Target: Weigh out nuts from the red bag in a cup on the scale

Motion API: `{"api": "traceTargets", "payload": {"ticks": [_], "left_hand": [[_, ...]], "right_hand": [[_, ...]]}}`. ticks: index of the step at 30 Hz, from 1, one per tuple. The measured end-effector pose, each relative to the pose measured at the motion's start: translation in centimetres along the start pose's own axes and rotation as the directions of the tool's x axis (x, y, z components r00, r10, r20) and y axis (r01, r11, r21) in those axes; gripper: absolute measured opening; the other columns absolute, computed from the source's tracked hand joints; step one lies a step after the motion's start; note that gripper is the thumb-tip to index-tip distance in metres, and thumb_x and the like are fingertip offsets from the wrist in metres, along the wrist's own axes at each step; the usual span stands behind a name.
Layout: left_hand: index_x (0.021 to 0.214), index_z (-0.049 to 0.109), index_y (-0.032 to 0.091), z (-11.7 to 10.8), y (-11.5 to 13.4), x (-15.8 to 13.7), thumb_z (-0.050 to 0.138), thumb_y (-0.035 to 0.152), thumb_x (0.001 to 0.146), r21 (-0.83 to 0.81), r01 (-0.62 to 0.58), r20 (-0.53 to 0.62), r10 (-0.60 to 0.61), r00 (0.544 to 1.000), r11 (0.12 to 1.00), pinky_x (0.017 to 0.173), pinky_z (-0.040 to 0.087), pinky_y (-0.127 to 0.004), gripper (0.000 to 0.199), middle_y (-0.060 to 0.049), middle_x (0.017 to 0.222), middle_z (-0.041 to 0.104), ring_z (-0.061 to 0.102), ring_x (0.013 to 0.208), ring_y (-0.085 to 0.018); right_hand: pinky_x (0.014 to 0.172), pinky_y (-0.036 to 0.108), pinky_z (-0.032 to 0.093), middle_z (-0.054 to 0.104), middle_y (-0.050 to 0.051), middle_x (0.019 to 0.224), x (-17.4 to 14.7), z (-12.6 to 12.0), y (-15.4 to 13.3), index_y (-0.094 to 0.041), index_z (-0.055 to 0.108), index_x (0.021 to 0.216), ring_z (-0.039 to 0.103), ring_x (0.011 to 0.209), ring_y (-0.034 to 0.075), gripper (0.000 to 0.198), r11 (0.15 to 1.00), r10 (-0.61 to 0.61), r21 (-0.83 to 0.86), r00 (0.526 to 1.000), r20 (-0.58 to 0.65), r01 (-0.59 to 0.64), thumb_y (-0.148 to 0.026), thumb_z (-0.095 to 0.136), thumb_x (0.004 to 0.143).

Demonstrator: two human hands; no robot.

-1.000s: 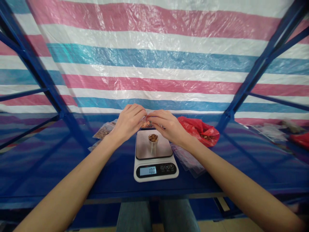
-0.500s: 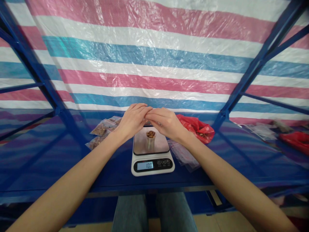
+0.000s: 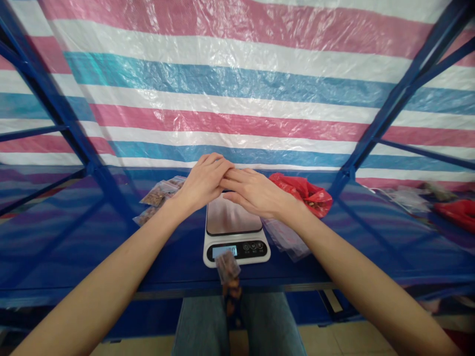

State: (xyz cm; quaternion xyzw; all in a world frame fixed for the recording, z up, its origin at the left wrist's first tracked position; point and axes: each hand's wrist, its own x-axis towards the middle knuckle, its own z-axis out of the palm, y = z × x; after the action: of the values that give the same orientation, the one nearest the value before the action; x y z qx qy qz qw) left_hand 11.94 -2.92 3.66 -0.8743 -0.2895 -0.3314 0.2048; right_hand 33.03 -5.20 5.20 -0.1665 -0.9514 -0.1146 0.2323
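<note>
My left hand and my right hand meet above the back of the white kitchen scale. The left fingers bend over the tips of the right ones, and neither hand visibly holds anything. My right fingers stretch out flat; the left fingertips are partly hidden. A small blurred cup, tilted mouth downward, hangs in the air in front of the scale's display. Brown dried pieces spill from it past the table edge, over the gap between my knees. The scale's plate is bare, and its display is partly covered by the cup.
Filled zip bags lie left of the scale. To the right are flat clear bags and a red plastic bag holding brown pieces. Blue metal posts flank the blue table, with striped sheeting behind.
The filled cup has left the scale plate and tipped toward me, its contents spilling out. My right fingers have straightened and lowered slightly; the left hand has barely moved.
</note>
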Motion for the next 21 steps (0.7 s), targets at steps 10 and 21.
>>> {"api": "traceTargets", "payload": {"ticks": [10, 21], "left_hand": [[0.107, 0.066, 0.018, 1.2, -0.6, -0.4, 0.054, 0.02, 0.091, -0.108, 0.115, 0.087, -0.106, 0.991, 0.987, 0.097, 0.048, -0.05, 0.02, -0.011, 0.107, 0.069, 0.061, 0.115, -0.034], [0.104, 0.064, 0.018, 1.1, -0.8, -0.8, 0.058, 0.029, 0.097, -0.088, 0.166, 0.107, -0.156, 0.982, 0.982, 0.097, 0.046, -0.048, 0.014, -0.01, 0.103, 0.067, 0.059, 0.114, -0.033]], "right_hand": [[0.105, 0.039, 0.05, 0.076, 0.011, 0.114, -0.2, 0.8, 0.0, -0.014, 0.074, 0.112, 0.069, 0.112, 0.024, 0.041, 0.924, 0.097, 0.379, 0.989, -0.108, -0.05, -0.035, 0.039, 0.116], [0.097, 0.035, 0.052, 0.08, 0.006, 0.1, -0.5, 1.1, -0.2, -0.018, 0.078, 0.1, 0.073, 0.101, 0.023, 0.039, 0.875, 0.236, 0.469, 0.953, -0.192, -0.122, -0.036, 0.045, 0.113]]}}
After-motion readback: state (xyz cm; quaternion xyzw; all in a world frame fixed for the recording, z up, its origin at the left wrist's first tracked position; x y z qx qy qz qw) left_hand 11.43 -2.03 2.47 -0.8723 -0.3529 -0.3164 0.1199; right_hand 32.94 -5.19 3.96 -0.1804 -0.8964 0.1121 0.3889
